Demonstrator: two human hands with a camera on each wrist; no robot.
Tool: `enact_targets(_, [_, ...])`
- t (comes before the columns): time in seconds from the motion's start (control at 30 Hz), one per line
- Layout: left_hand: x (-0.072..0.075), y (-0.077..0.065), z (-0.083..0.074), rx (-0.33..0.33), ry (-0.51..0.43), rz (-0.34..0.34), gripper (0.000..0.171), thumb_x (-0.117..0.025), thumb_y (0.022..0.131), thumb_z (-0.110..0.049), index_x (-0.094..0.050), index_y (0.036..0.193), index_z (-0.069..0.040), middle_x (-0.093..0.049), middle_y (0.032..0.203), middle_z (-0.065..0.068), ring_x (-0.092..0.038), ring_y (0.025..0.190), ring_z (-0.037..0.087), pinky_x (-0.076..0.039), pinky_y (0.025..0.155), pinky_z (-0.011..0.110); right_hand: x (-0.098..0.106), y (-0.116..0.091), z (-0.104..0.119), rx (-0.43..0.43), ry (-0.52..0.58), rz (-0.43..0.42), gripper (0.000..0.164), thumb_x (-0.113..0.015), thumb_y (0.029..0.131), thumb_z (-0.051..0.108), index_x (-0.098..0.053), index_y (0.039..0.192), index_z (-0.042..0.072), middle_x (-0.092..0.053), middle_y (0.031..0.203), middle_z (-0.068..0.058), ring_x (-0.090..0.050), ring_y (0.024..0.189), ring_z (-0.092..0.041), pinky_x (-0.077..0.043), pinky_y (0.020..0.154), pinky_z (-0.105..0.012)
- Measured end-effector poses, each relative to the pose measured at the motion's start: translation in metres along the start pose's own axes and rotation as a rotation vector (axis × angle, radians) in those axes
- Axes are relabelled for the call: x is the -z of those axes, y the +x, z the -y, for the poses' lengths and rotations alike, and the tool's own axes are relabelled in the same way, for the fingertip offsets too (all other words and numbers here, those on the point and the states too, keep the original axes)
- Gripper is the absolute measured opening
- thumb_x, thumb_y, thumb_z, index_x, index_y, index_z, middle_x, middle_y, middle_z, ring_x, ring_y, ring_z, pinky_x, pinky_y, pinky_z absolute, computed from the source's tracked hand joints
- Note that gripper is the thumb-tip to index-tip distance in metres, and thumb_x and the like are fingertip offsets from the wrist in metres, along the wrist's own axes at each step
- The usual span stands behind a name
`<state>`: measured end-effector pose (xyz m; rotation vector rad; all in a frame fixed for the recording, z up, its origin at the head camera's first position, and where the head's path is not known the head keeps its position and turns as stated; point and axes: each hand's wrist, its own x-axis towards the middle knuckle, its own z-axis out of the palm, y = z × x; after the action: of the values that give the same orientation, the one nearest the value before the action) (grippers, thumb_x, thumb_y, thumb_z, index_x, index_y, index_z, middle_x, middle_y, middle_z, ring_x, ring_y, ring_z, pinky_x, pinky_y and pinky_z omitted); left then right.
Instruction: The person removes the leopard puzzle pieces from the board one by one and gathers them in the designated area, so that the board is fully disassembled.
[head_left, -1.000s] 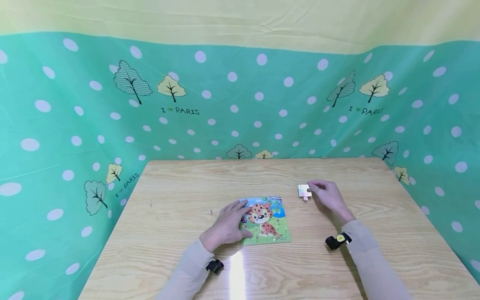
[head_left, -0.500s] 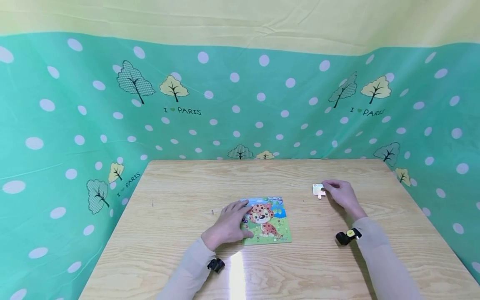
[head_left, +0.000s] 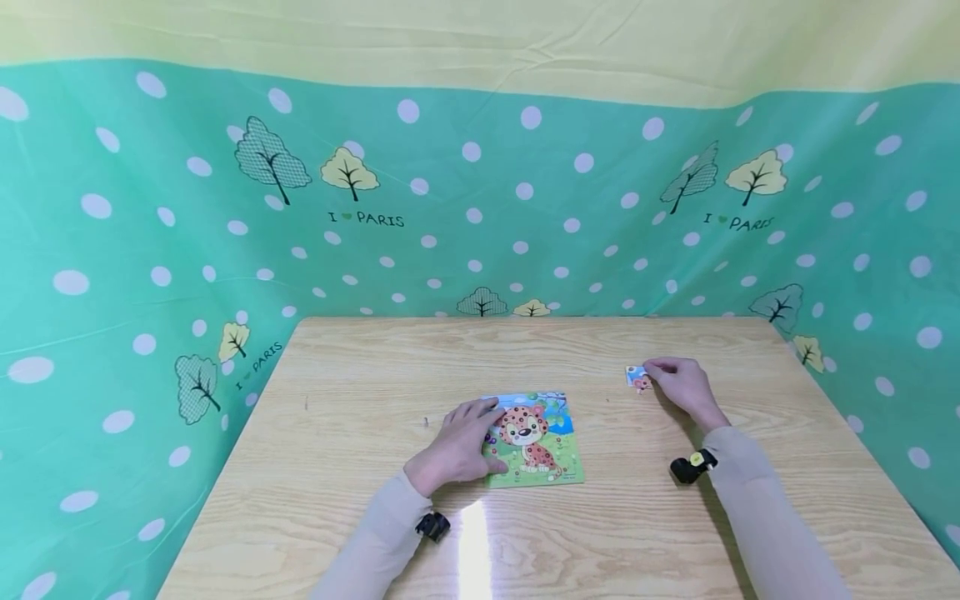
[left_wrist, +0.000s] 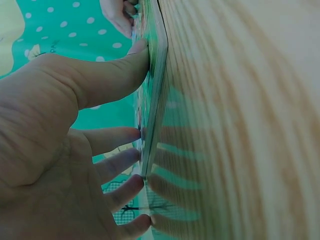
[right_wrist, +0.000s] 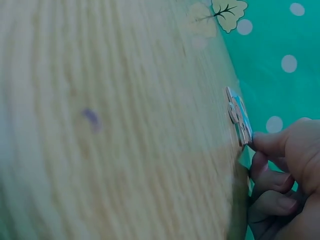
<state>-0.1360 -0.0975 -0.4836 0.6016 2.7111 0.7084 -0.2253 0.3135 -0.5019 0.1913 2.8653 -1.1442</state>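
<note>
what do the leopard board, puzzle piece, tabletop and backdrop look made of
Leopard board: likely card or thin wood, printed; a pale edge shows in the left wrist view.
Puzzle piece: perhaps the same, printed, with visible thickness.
Tabletop: wood or wood-look laminate, shiny; grain and bright reflection.
Backdrop: probably fabric, printed, softly creased.
</note>
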Motion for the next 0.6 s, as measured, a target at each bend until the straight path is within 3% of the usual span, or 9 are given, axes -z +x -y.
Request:
enact_targets(0.33, [-0.001,0.000,0.002,-0.009,-0.015,-0.002,0.092,-0.089,0.085,-0.038,-0.046,0.161,-0.008,-0.033,0.174,0.012,-0.028,0.160,0.041,-0.021,0.133,0.063,-0.004,-0.006,0.004,-0.004,0.072,-0.018,0.054,-0.054,0.112,0.040,-0.062,0.146,-0.001,-0.060,0.150,-0.028,-0.051,0.144,-0.049,-0.042,0.121,-0.062])
enact_targets(0.4, [-0.001,0.001,0.002,-0.011,-0.016,-0.002,0.092,-0.089,0.085,-0.038,-0.046,0.160,-0.007,-0.033,0.174,0.012,-0.029,0.160,0.041,-0.021,0.132,0.064,-0.005,-0.009,0.009,0.008,0.081,-0.027,0.053,-0.053,0.112,0.041,-0.063,0.145,0.000,-0.063,0.146,-0.027,-0.057,0.138,-0.046,-0.048,0.116,-0.059])
enact_targets(0.5, [0.000,0.001,0.001,-0.013,-0.020,-0.002,0.091,-0.089,0.086,-0.037,-0.046,0.160,-0.007,-0.033,0.174,0.012,-0.029,0.160,0.042,-0.021,0.132,0.064,-0.009,-0.013,0.018,0.044,0.084,-0.033,0.051,-0.054,0.112,0.039,-0.066,0.142,0.000,-0.071,0.133,-0.026,-0.067,0.120,-0.039,-0.057,0.099,-0.046])
enact_targets(0.6, [0.000,0.000,0.001,-0.013,-0.024,-0.003,0.091,-0.088,0.086,-0.036,-0.046,0.161,-0.007,-0.033,0.174,0.012,-0.028,0.160,0.042,-0.021,0.132,0.064,-0.015,-0.017,0.028,0.082,0.071,-0.038,0.047,-0.055,0.111,0.037,-0.069,0.138,0.000,-0.074,0.122,-0.022,-0.068,0.106,-0.031,-0.055,0.086,-0.033])
